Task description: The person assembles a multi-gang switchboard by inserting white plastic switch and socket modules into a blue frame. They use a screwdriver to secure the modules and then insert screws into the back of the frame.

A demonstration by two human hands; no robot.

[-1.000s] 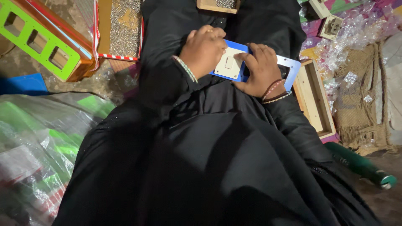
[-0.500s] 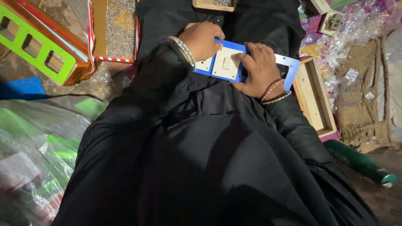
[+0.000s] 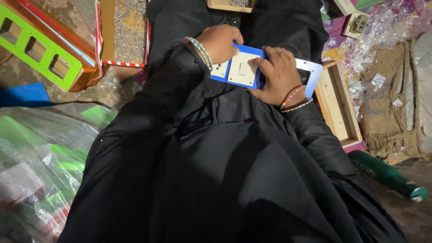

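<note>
The blue plate lies across your lap on the black cloth, with a white switch seated in one of its cut-outs and an empty cut-out showing at its right end, past your right wrist. Your left hand is closed over the plate's left end, fingers curled round the upper edge, and your right hand clamps the plate just right of the switch, thumb side pressing on the switch's rim. Judging by this, you are seating the switch; keep the plate flat on your lap, press evenly at the switch's corners rather than on its rocker, and check it sits flush before you let go. Hold the left end firm so the plate does not twist under the push. Right of the plate, almost touching its far end, stands an open wooden box; beyond that lie crinkled clear wrap and burlap. Left of the plate, well apart, a tray of screws sits beside a green frame with square holes. Keep loose wrap away from the plate while you press.
</note>
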